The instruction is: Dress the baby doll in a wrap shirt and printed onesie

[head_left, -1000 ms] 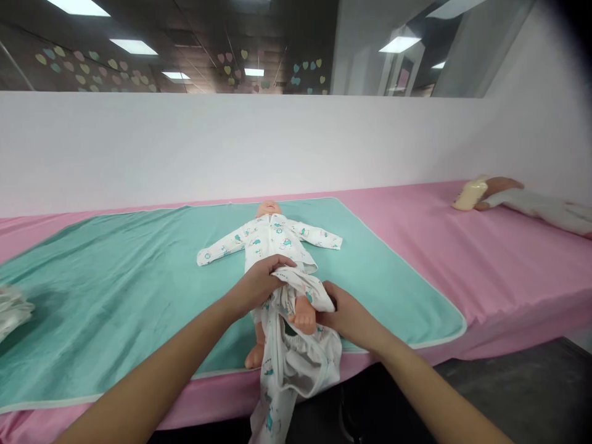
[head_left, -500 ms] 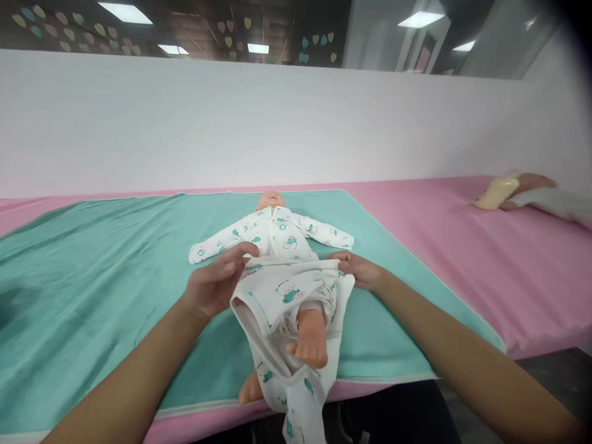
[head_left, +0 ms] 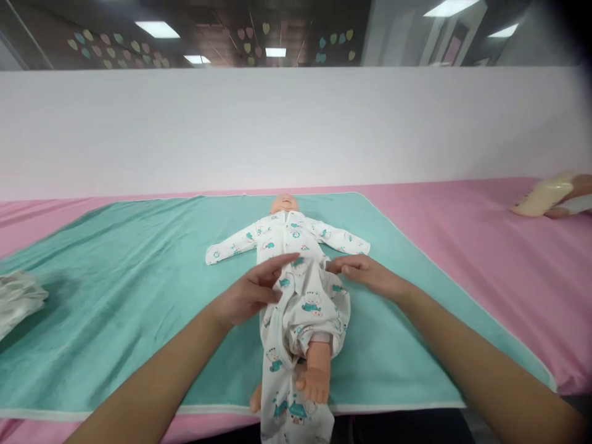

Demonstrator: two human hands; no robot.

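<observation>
A baby doll [head_left: 284, 204] lies on its back, dressed in a white printed top [head_left: 282, 237] with long sleeves spread sideways. White baby trousers [head_left: 312, 302] with bear prints lie bunched over its lower body; one leg hangs past the table's front edge. A bare foot [head_left: 317, 379] pokes out of the bunched cloth, and part of the other shows at lower left. My left hand [head_left: 252, 290] is open, its index finger stretched over the trousers' waist and its thumb apart. At the waist's right side, my right hand [head_left: 365, 273] has closed fingers at the cloth; the fingertips are partly hidden.
A teal towel [head_left: 139, 296] with a white edge lies under the doll on a pink table cover [head_left: 472, 246]. Crumpled white cloth [head_left: 21, 299] is at the left edge. Another doll's pale foot-like part [head_left: 543, 194] lies far right. A white wall [head_left: 277, 129] stands behind.
The trousers' waist has gone up against the doll's belly, and the stretched opening has collapsed. My left hand has let go and spread its fingers. The view has shifted left.
</observation>
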